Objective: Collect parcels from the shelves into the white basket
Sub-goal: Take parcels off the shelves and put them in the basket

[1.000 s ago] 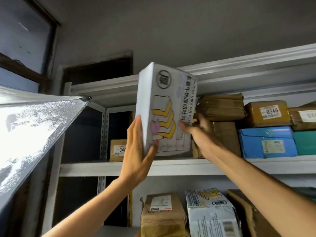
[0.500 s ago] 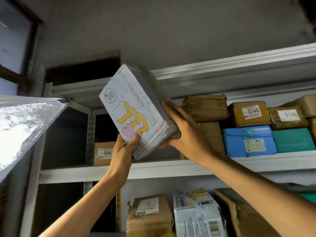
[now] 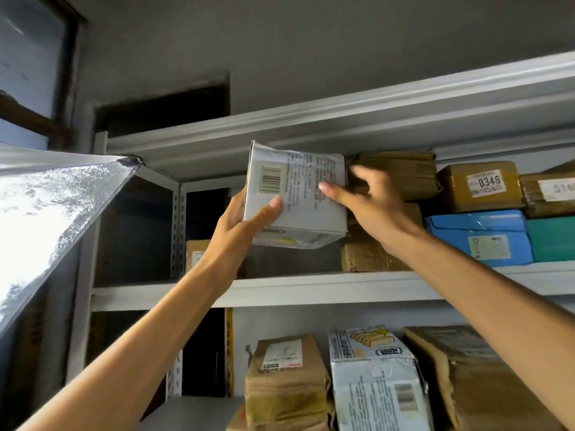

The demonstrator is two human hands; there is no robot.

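Note:
A white printed box parcel [image 3: 306, 188] hangs in the air in front of the upper shelf [image 3: 311, 286], its barcode side facing me. My left hand [image 3: 242, 225] grips its lower left corner, thumb across the front. My right hand [image 3: 370, 206] presses fingertips against the box's right side. Brown, blue and teal parcels sit on the same shelf to the right, among them a brown box labelled 0346 [image 3: 482, 186]. The white basket is out of view.
A lower shelf holds a brown wrapped parcel [image 3: 286, 381], a white toast-print box [image 3: 376, 381] and a large brown parcel [image 3: 485, 377]. A small brown box [image 3: 196, 255] sits behind my left wrist. A bright slanted panel [image 3: 53, 213] juts in from the left.
The white box has been turned over in both hands, from its toast-picture face to its barcode side, and now sits squarer and slightly further right.

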